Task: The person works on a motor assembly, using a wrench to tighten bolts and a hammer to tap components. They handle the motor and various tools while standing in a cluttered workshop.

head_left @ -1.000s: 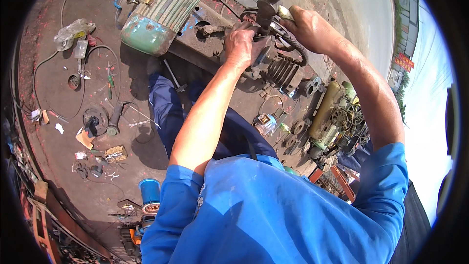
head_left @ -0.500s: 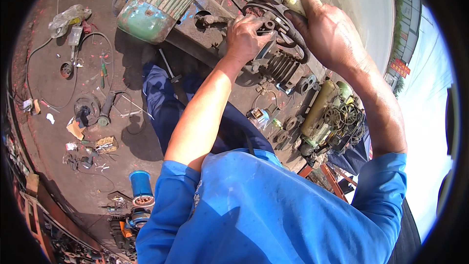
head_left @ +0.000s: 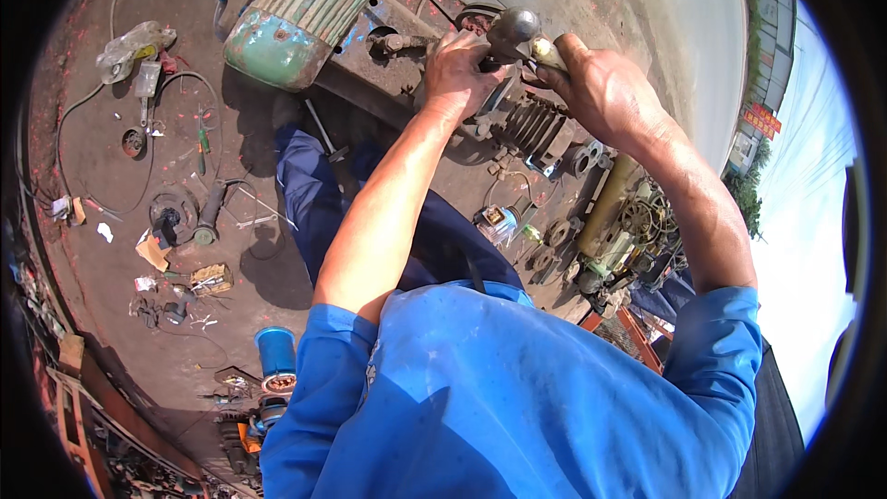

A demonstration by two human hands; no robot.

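Observation:
My right hand point(head_left: 612, 97) grips the pale handle of a hammer point(head_left: 514, 33), fingers wrapped round it. The hammer's rounded dark metal head is right beside the fingers of my left hand point(head_left: 459, 79). That left hand is closed over the top of a greasy machine with a finned cylinder point(head_left: 534, 125). Whatever its fingers hold is hidden behind the hammer head and the hand itself. Part of a dark pulley wheel point(head_left: 476, 17) shows just beyond.
A green ribbed electric motor point(head_left: 300, 28) is mounted on a metal base point(head_left: 356, 63) to the left. Cables, a screwdriver point(head_left: 201, 150), an angle grinder point(head_left: 211, 212) and a blue cylinder point(head_left: 276, 356) lie on the ground. An olive tank point(head_left: 610, 203) with engine parts stands at right.
My right hand has brought the hammer head down and nearer, from beyond the pulley to beside my left fingers. The left hand stays at about the same spot on the machine.

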